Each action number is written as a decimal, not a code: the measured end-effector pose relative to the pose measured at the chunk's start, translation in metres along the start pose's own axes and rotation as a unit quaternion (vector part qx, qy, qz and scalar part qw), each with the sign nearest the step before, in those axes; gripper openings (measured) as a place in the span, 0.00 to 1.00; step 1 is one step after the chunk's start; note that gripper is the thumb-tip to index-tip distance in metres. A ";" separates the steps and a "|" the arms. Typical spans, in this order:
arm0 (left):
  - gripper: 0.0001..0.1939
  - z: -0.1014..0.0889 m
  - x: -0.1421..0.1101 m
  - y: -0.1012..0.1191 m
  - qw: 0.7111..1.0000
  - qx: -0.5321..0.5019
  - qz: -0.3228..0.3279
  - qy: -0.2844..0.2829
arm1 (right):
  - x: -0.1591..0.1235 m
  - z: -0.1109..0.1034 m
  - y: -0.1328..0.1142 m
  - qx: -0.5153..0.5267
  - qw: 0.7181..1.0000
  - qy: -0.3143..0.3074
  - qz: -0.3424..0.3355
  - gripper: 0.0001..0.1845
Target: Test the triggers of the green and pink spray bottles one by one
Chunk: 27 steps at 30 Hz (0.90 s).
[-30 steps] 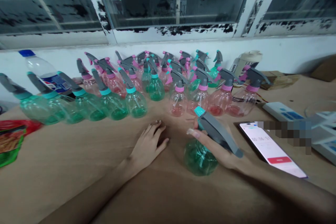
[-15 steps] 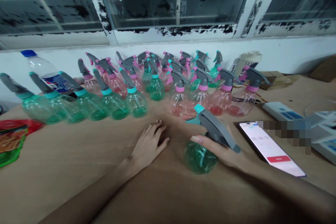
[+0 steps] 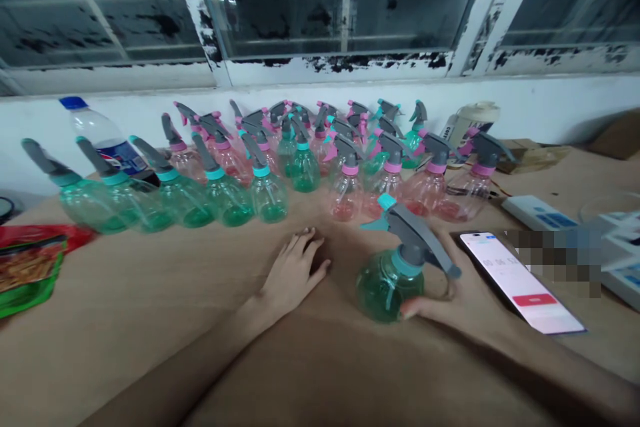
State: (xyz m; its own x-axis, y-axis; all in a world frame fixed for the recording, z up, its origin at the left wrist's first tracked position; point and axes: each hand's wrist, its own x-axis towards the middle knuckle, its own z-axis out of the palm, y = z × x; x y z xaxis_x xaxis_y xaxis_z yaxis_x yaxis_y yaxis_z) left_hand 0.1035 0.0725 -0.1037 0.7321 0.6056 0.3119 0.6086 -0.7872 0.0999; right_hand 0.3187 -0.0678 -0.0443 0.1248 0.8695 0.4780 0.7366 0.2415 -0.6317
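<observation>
My right hand (image 3: pixel 453 303) is wrapped round the belly of a green spray bottle (image 3: pixel 387 280) with a grey trigger head and teal collar; the bottle stands on the brown table (image 3: pixel 150 307). My left hand (image 3: pixel 295 270) lies flat on the table just left of that bottle, fingers stretched forward, holding nothing. Behind both hands stand several green spray bottles (image 3: pixel 225 193) in a row at the left and several pink ones (image 3: pixel 385 177) in the middle and right.
A lit phone (image 3: pixel 520 280) lies right of my right hand. A white power strip (image 3: pixel 537 212) and white boxes sit at the far right. A capped drink bottle (image 3: pixel 97 137) stands at the back left, a red and green packet (image 3: pixel 27 267) at the left edge. Wall and windows behind.
My right hand slid from the bottle's neck and trigger down to its belly, and the tilted bottle now stands more upright. My left hand stayed in place.
</observation>
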 end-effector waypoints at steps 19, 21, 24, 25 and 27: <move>0.11 -0.014 0.006 -0.048 0.928 -0.215 -0.148 0.265 | 0.081 0.072 -0.019 -0.176 0.983 -0.037 -0.025 0.28; 0.12 -0.012 0.007 -0.051 0.922 -0.224 -0.157 0.276 | 0.099 0.088 -0.019 -0.178 0.983 -0.031 -0.020 0.29; 0.13 -0.011 0.007 -0.050 0.915 -0.237 -0.166 0.282 | 0.119 0.103 -0.020 -0.178 0.984 -0.020 -0.004 0.29; 0.13 -0.011 0.007 -0.050 0.914 -0.241 -0.167 0.281 | 0.124 0.107 -0.020 -0.178 0.984 -0.016 0.002 0.28; 0.13 -0.011 0.007 -0.049 0.914 -0.248 -0.165 0.275 | 0.132 0.110 -0.021 -0.177 0.984 -0.010 0.015 0.26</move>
State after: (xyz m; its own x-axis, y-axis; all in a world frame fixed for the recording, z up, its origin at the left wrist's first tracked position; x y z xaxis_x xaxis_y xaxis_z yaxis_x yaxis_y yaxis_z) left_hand 0.0753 0.1137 -0.0962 0.1855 0.7768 0.6018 0.4544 -0.6109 0.6484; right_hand 0.2464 0.0898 -0.0352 0.1408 0.8829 0.4480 0.9185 0.0524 -0.3919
